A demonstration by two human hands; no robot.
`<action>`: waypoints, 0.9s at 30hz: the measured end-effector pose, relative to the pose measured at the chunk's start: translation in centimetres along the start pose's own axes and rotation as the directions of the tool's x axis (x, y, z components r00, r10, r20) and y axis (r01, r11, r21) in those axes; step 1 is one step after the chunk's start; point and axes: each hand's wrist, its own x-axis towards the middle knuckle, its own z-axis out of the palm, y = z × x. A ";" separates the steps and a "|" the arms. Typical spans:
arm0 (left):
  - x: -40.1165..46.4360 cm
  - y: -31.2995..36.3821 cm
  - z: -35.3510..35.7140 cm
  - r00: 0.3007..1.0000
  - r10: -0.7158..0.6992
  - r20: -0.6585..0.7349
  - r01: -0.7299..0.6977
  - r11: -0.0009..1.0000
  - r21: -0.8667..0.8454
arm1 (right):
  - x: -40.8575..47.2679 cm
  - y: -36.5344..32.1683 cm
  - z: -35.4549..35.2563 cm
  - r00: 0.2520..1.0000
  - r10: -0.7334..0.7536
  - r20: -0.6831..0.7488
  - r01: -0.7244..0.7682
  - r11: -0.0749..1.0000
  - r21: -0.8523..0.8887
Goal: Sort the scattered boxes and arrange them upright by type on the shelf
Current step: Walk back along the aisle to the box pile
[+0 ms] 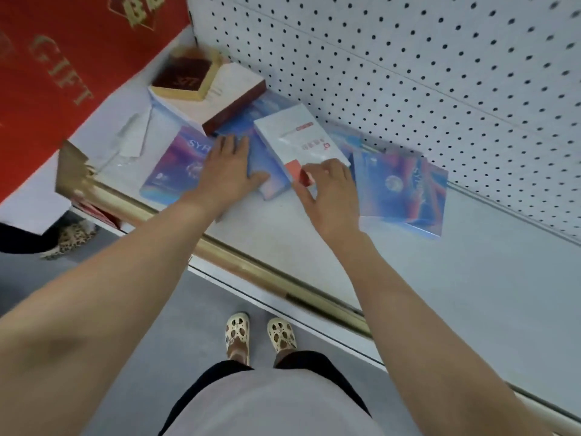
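Observation:
Several flat boxes lie scattered on the white shelf (314,247). My left hand (226,171) rests flat with straight fingers on a blue-purple box (267,158). Another blue-purple box (176,171) lies to its left. My right hand (330,190) has its fingers curled round the red lower end of a white box (301,140) that lies across the blue ones. A stack of blue-purple boxes (405,190) sits to the right of that hand. A white box with a dark red side (220,99) lies further back, and a brown and gold box (185,77) sits on it.
A white pegboard wall (408,73) backs the shelf. A large red gift box (63,73) stands at the left. A gold strip (251,262) runs along the shelf's front edge. Clear plastic wrap (132,136) lies on the shelf at the left. My feet (261,335) stand on grey floor.

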 end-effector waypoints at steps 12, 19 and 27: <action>-1.7 0.6 -0.3 0.988 -0.137 -0.066 0.140 0.990 0.031 | 3.5 0.3 -3.4 0.681 0.518 0.519 -0.630 0.775 0.054; -2.9 0.3 1.3 0.986 -0.140 -0.090 0.134 0.988 -0.076 | -1.1 2.0 -6.5 0.703 0.617 0.354 -0.647 0.347 0.679; -4.6 1.4 1.2 0.947 -0.320 -0.010 0.246 0.748 -0.617 | -3.4 3.1 -8.4 0.754 0.502 0.424 -0.616 0.317 0.721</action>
